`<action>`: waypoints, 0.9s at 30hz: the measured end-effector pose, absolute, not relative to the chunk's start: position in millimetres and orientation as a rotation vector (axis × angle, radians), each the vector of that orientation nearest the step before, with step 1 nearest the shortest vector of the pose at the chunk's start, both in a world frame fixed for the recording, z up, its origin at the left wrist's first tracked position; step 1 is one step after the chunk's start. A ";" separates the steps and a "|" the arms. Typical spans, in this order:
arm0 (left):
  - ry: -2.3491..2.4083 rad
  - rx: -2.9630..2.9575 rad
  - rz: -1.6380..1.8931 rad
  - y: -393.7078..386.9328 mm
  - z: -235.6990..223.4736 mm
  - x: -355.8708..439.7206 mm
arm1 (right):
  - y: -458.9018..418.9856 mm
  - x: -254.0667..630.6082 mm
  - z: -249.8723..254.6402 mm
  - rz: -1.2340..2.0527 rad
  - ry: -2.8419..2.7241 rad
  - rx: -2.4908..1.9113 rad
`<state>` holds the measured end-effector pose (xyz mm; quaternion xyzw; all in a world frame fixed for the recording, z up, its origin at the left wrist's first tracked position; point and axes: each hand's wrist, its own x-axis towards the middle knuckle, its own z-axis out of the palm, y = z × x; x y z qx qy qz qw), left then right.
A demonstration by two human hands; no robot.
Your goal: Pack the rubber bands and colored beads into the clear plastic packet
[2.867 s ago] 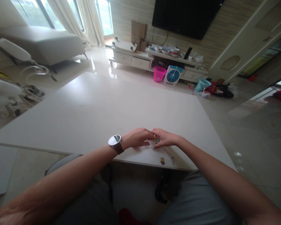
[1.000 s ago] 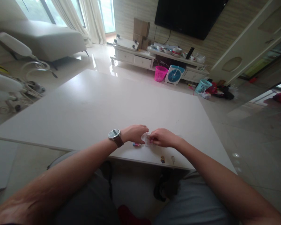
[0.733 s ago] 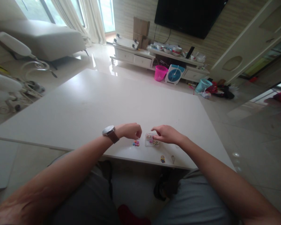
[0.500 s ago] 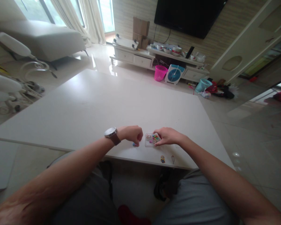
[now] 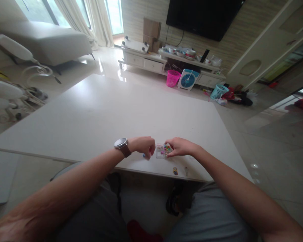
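A small clear compartment box (image 5: 157, 155) lies on the white table, with several colourful little pieces in its sections. My right hand (image 5: 179, 146) grips the box at its right side, thumb at the near edge and fingers at the far edge. Just left of the box, my left hand (image 5: 145, 146) is closed with its fingertips pinched down at the tabletop; whatever they hold is too small and hidden to name. A tiny blue piece (image 5: 143, 155) shows on the table beside those fingertips. Near the front edge lie a yellow and blue minion figure (image 5: 175, 171) and a small pale charm (image 5: 186, 171).
The white table (image 5: 131, 111) reaches far ahead, its front edge close to my legs. Beyond it stand a pink basket (image 5: 173, 78), a blue and white fan (image 5: 188, 80) and a low cabinet (image 5: 153, 66). A white chair (image 5: 13, 47) is at the left.
My left hand has shifted slightly right, toward the box. My right hand and the box have stayed in place.
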<state>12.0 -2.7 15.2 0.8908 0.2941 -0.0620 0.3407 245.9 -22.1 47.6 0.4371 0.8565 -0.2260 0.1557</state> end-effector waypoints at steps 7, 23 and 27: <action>0.769 2.347 -0.193 -5.4 20.4 13.9 | -22.7 245.8 47.5 -0.677 2.464 1.235; 0.580 2.574 0.232 -21.5 24.4 33.0 | -24.2 245.0 49.5 -0.729 2.476 1.226; 0.599 2.602 0.200 -21.7 23.9 34.7 | -23.7 245.4 48.2 -0.727 2.483 1.218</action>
